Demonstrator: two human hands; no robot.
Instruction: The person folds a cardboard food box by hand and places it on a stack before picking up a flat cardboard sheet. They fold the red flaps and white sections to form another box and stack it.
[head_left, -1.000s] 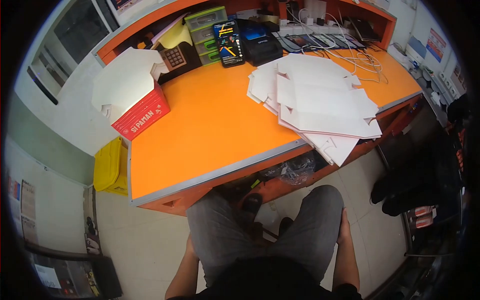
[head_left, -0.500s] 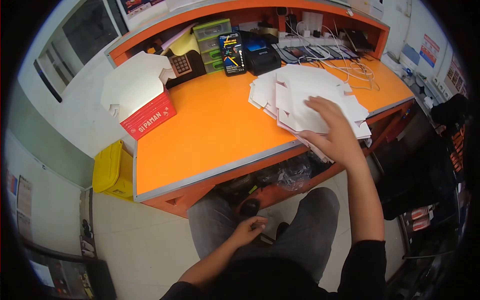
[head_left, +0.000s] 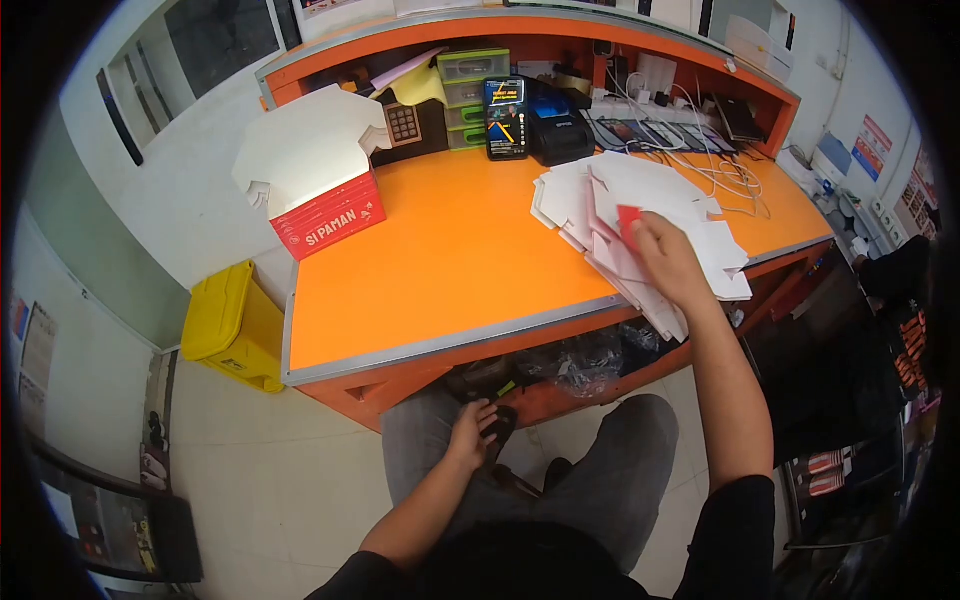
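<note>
On the right of the orange counter (head_left: pixel 440 270) lies a stack of flat white cardboard box blanks (head_left: pixel 672 188), slightly fanned out. My right hand (head_left: pixel 666 262) pinches one box blank (head_left: pixel 612 246) from the pile by its edge. A red printed corner shows at the fingers, and the blank is tilted up off the others. My left hand (head_left: pixel 470 434) hovers by my left knee, below the counter edge, with loosely bent fingers and nothing in it. Folded red-and-white "SI PAMAN" boxes (head_left: pixel 328 215), lids raised, sit nested at the counter's left end.
A phone (head_left: pixel 507 118) stands upright at the back beside a black printer (head_left: pixel 560 135) and green drawers (head_left: pixel 473 68). White cables (head_left: pixel 735 185) and several phones lie behind the stack. A yellow bin (head_left: pixel 232 325) stands at the counter's left end.
My right hand has gone from lying spread on the stack to gripping one blank, whose edge is now lifted. My left hand has moved slightly up and left. The view has shifted.
</note>
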